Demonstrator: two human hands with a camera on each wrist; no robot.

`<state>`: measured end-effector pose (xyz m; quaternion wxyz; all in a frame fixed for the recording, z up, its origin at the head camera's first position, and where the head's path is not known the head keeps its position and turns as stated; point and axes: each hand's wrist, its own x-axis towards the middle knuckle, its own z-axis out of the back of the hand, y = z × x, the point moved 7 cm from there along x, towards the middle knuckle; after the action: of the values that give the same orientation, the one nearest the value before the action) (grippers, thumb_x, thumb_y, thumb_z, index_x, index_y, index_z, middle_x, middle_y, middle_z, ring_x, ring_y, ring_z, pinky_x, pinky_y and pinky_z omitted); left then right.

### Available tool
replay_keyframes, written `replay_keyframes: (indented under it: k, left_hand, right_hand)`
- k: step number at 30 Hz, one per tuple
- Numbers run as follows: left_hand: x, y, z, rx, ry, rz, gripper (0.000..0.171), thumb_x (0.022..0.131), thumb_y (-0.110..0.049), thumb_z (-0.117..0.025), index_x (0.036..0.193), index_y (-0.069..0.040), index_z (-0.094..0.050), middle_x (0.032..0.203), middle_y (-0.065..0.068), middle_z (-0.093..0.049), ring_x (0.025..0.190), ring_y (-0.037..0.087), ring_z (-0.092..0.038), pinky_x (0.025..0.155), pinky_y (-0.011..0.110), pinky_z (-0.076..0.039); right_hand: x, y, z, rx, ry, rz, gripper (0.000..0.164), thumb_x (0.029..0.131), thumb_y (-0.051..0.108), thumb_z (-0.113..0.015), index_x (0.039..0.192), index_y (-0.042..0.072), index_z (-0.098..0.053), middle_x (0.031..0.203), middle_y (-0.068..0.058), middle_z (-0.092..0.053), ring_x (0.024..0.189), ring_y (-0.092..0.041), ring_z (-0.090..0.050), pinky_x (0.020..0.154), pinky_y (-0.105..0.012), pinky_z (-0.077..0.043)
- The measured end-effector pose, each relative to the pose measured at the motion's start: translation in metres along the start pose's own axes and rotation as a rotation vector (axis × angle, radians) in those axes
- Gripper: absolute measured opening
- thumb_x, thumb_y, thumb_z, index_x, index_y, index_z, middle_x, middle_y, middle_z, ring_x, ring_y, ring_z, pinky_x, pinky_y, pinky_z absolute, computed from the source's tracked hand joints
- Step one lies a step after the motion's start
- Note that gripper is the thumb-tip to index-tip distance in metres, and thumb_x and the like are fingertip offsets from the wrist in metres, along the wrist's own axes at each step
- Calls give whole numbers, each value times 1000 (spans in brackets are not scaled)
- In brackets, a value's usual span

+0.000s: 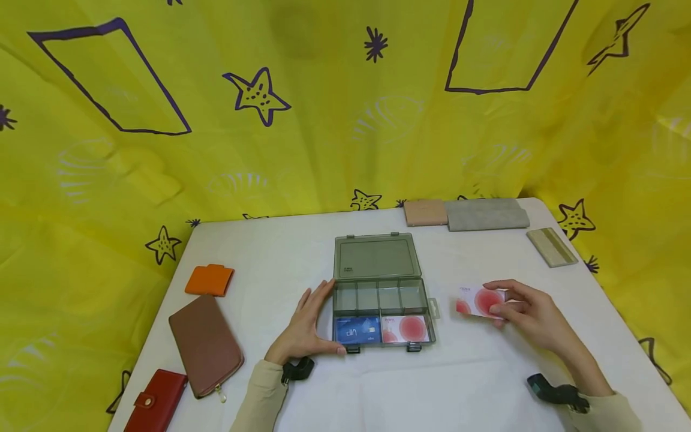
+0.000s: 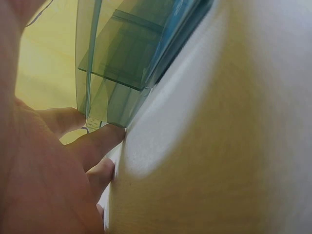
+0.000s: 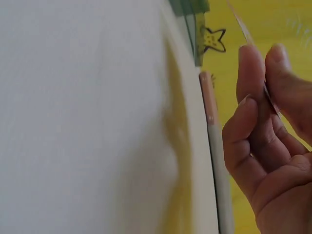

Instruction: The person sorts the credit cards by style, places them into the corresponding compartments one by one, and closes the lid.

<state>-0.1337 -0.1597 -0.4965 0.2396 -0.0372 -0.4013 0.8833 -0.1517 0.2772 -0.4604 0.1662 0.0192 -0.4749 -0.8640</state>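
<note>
A translucent green plastic box [image 1: 378, 312] lies with its lid [image 1: 376, 255] folded back. In its front compartments are a blue VIP card [image 1: 358, 329] and a white card with pink-red circles [image 1: 406, 329]. My left hand [image 1: 305, 327] rests along the box's left side, fingers extended and thumb by the front corner; in the left wrist view its fingertips [image 2: 113, 130] touch the green wall. To the right of the box, my right hand [image 1: 531, 312] pinches a similar white-and-pink card [image 1: 475, 300] between thumb and fingers. The right wrist view shows this card nearly edge-on.
On the left lie an orange card holder [image 1: 210, 280], a brown zip wallet [image 1: 206, 345] and a red snap wallet [image 1: 158, 402]. At the back right are a pinkish-tan wallet [image 1: 425, 213], a long grey wallet [image 1: 486, 214] and a beige card holder [image 1: 552, 247]. A yellow patterned cloth [image 1: 324, 162] hangs behind.
</note>
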Motion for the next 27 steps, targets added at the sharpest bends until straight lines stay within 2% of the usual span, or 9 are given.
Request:
replay_keyframes:
  k: [2, 4, 8, 13, 19, 22, 27]
  left_hand:
    - [0, 1, 0, 4, 1, 2, 138, 62, -43, -99, 170, -10, -20, 175, 13, -28, 163, 40, -20, 134, 56, -4]
    - [0, 1, 0, 7, 1, 2, 138, 62, -44, -99, 171, -10, -20, 176, 12, -28, 163, 40, -20, 134, 56, -4]
    - [0, 3, -1, 0, 9, 19, 139, 62, -43, -99, 171, -11, -19, 176, 11, -27, 164, 38, -18, 135, 54, -2]
    - [0, 4, -1, -12, 13, 30, 139, 62, -44, -98, 171, -12, -19, 176, 10, -26, 165, 36, -17, 135, 53, -1]
    - [-1, 2, 0, -17, 11, 18, 138, 63, -46, -98, 171, -11, -19, 176, 12, -28, 164, 38, -18, 135, 51, -1]
    - [0, 2, 0, -13, 10, 19, 138, 63, -46, -98, 171, -11, -20, 176, 12, -28, 164, 38, -18, 135, 51, -1]
    - [0, 4, -2, -5, 17, 36, 139, 61, -43, -99, 171, -11, -19, 176, 10, -28, 165, 37, -17, 134, 55, -1]
  right_hand:
    - [3, 3, -5, 92, 30, 14, 53, 88, -6, -81, 138, -1, -63, 116, 20, -70, 80, -11, -77, 76, -14, -62]
    - [6, 7, -11, 186, 71, 39, 60, 85, -11, -81, 141, -6, -59, 125, 23, -69, 87, -11, -77, 77, -20, -65]
    - [10, 14, -24, 281, 143, 72, 67, 82, -15, -82, 143, -10, -56, 134, 23, -66, 96, -7, -74, 81, -22, -65]
    - [13, 21, -42, 217, 170, 61, 68, 75, -4, -92, 137, -2, -66, 128, 23, -69, 91, -9, -67, 83, -15, -60]
    - [18, 36, -62, 161, 191, 137, 69, 64, 2, -100, 128, 6, -74, 120, 14, -75, 86, -13, -60, 75, -21, -57]
    - [21, 44, -72, 89, 187, 208, 69, 61, 10, -103, 125, 14, -76, 121, 6, -74, 96, -9, -60, 77, -23, -54]
    - [26, 54, -88, -33, 173, 291, 72, 54, 24, -106, 121, 22, -78, 132, -8, -65, 122, -8, -55, 98, -16, -49]
